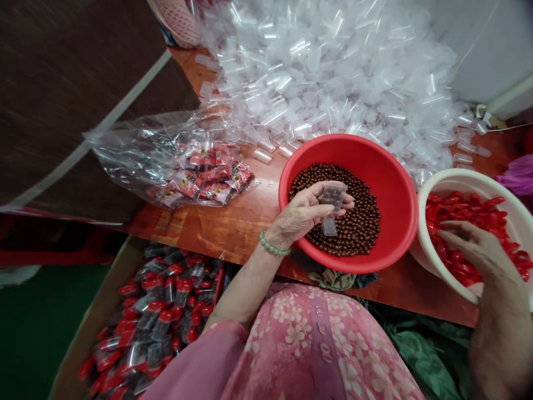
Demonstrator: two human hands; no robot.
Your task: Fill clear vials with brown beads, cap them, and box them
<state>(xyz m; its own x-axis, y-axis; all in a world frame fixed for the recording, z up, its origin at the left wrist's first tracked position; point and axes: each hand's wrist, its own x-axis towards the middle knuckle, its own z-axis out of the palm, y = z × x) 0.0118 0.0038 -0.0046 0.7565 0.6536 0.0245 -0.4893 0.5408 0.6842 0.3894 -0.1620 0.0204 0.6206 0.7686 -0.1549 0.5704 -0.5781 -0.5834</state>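
My left hand [306, 212], with a green bead bracelet at the wrist, holds a small clear plastic container [333, 195] between thumb and fingers. Dark balls show inside the container. It is over a red basin [395, 194] that holds many brown balls [353, 233]. At the right, my right hand [478, 250] reaches into a cream-coloured tub [431, 244] of glossy red plastic pieces [462, 208]. Its fingers are bent over the pieces, and whether they pinch one is hidden.
Clear empty containers [316, 72] lie heaped behind the basin. A plastic bag of red packets [204, 178] is on the wooden table [225, 228] at left. Below it stands a box of filled, red-capped containers [154, 322]. A large brown carton [75, 83] is at upper left.
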